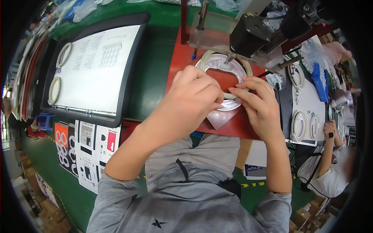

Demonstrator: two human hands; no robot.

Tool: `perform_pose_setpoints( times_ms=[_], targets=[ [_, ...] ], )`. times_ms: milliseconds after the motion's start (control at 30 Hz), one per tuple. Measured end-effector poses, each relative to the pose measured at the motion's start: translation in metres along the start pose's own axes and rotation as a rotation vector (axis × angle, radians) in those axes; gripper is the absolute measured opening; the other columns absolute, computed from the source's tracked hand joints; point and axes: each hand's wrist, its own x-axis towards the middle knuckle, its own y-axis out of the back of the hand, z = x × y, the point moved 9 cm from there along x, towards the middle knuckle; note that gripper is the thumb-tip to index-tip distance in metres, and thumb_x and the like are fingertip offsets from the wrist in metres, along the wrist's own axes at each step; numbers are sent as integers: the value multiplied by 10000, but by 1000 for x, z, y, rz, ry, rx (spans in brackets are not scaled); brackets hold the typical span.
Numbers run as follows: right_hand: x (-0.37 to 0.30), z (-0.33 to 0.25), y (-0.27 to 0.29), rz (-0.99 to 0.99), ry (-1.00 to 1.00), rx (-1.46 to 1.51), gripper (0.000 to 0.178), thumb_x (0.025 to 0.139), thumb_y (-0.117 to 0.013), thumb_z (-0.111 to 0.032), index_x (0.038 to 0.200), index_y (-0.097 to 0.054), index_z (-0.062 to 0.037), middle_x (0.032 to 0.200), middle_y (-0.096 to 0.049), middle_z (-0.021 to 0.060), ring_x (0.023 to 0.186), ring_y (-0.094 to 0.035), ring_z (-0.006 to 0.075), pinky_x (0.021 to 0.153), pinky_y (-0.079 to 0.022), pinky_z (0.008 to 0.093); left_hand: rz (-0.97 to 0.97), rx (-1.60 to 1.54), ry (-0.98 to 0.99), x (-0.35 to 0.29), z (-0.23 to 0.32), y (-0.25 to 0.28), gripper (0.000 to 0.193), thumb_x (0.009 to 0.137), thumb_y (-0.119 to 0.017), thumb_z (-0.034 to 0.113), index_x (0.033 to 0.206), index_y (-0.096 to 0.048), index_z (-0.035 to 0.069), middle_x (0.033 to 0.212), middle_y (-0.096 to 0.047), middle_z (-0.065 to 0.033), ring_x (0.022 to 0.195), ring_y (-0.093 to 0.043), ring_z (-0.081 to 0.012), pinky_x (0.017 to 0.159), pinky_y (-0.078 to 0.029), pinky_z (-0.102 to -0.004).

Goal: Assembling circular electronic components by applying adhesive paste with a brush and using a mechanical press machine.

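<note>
A round part lies on a red base plate [248,126] in front of me. It has a cream ring [247,66] around a shiny white inner rim [219,62]. My left hand [192,99] is closed at the ring's near left edge, its thumb and fingers pinched together; what they hold is hidden. From the right, my right hand [258,103] pinches the ring's near edge, where a short toothed stretch shows between the two hands. A metallic square plate [220,118] sticks out under the near side.
Over the ring hangs a fixture with a clear plate [211,33], a black motor block [250,33] and metal rods. A black-framed tray [134,70] at left bears a white sheet and two rings. More rings [299,126] lie at right, near a co-worker's arm [326,149].
</note>
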Motion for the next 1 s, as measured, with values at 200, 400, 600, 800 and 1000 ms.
perform_pose_setpoints(
  times_ms=[200, 400, 600, 800, 1000],
  targets=[
    [2, -12, -2, 27, 3, -36, 281, 814, -756, -55, 1083, -798, -126, 1031, -695, 38, 1033, -663, 269, 846, -485, 395, -112, -134, 35, 2, -8, 9, 136, 824, -763, 9, 918, -675, 52, 923, -697, -48, 922, -603, -282, 834, -493, -373],
    [2, -18, -6, 69, -32, -73, 291, 804, -757, -54, 1084, -802, -117, 998, -687, 37, 1001, -663, 264, 826, -490, 383, -171, -126, 75, -4, -21, 4, 105, 844, -744, 8, 916, -674, 38, 927, -701, -60, 870, -615, -278, 826, -500, -373],
    [1, -15, -7, 81, -55, -49, 302, 797, -767, -45, 1091, -799, -104, 1000, -686, 42, 1012, -663, 271, 842, -507, 392, -205, -150, 65, -3, -26, 0, 93, 842, -753, 11, 897, -678, 20, 905, -705, -73, 853, -633, -286, 787, -513, -380],
    [1, -15, -8, 63, -59, -18, 289, 808, -774, -46, 1093, -796, -89, 1007, -681, 57, 1027, -663, 286, 873, -519, 408, -221, -163, 63, -8, -29, 0, 105, 831, -778, 27, 909, -708, 30, 939, -712, -65, 890, -637, -280, 793, -517, -378],
    [2, -13, -10, 44, -59, 3, 303, 799, -789, -34, 1099, -785, -74, 1009, -678, 70, 1024, -661, 295, 878, -528, 419, -100, 213, -47, -28, 2, 12, 258, 816, -792, 34, 1070, -772, 76, 1146, -697, -78, 1112, -639, -289, 894, -543, -363]
  ],
)
